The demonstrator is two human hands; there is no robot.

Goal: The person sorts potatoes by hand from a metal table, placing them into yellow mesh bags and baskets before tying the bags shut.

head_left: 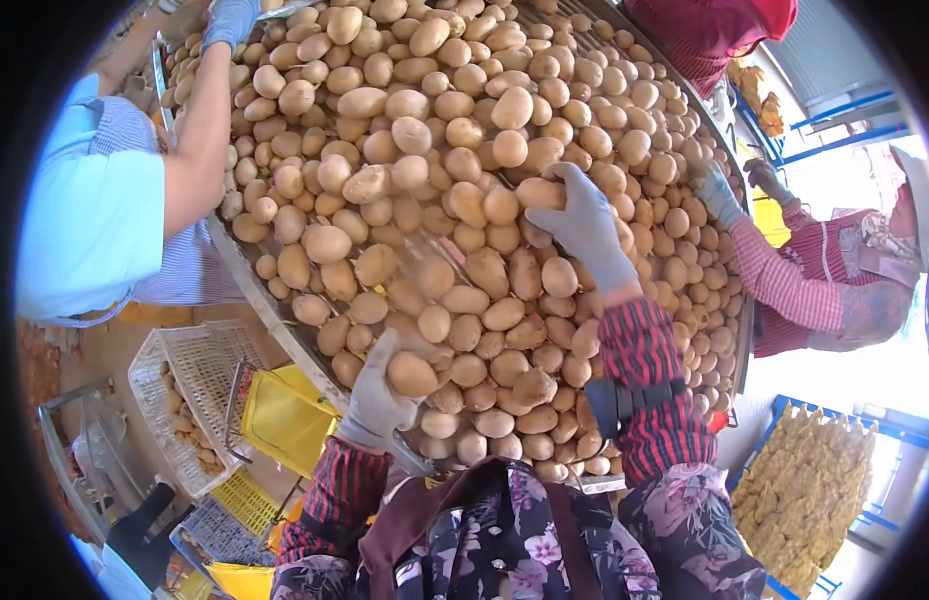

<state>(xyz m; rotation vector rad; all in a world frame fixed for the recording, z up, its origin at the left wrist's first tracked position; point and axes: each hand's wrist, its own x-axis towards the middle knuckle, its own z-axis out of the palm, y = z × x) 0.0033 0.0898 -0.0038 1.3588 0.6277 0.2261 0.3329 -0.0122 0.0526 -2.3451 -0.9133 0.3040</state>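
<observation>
**Mia:** What is the left hand doing?

**Ben:** It wears a grey glove. Its fingers curl around one potato at the near edge of the big round table. The potato sits in the palm, right by the rim.

**Mia:** And the right hand?

**Ben:** It has a grey glove too. It reaches out over the middle of the pile of potatoes. Its fingers bend down around another potato on top of the pile.

**Mia:** Who else is there?

**Ben:** A person in a light blue shirt stands on the left. Their gloved hand touches the potatoes at the far side. Another person in a striped sleeve stands on the right, with a gloved hand on the pile.

**Mia:** What is under the table?

**Ben:** A white basket with a few potatoes in it, and a yellow crate just beside it.
</observation>
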